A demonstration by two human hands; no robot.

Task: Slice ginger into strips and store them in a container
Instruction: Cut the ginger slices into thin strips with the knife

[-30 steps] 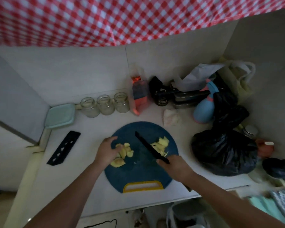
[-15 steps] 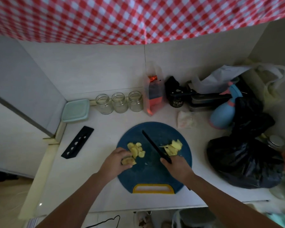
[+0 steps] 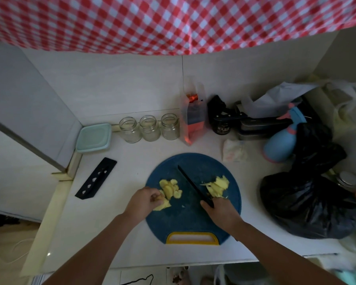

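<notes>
**Steady the ginger, then cut thin**

The left hand (image 3: 144, 202) curls over a pale piece (image 3: 162, 205) of ginger near the left edge of the blue board (image 3: 193, 221), its fingertips pinching the piece down. Just beyond it lies a small heap of flat slices (image 3: 170, 189). The right hand (image 3: 222, 212) is wrapped round the handle of a black knife (image 3: 190, 184). The blade angles up and left across the middle of the board, between the slices and a heap of cut strips (image 3: 217, 187) on the right. Whether the edge touches the board cannot be told.

The step in hand looks like readying the next bit for stripping. To do it well:

- Lay a slice or two flat so nothing rocks.
- Tuck the fingertips back, with the knuckles facing the blade.
- Bring the knife to the ginger rather than across the fingers.
- Cut lengthwise in narrow, even passes.
- Sweep finished strips to the right, apart from the uncut heap.
- The light is dim, so go slowly.

A teal lidded box (image 3: 94, 137) and three open jars (image 3: 150, 128) stand at the back of the counter (image 3: 119, 223), well apart from the board. Storing comes later.
</notes>
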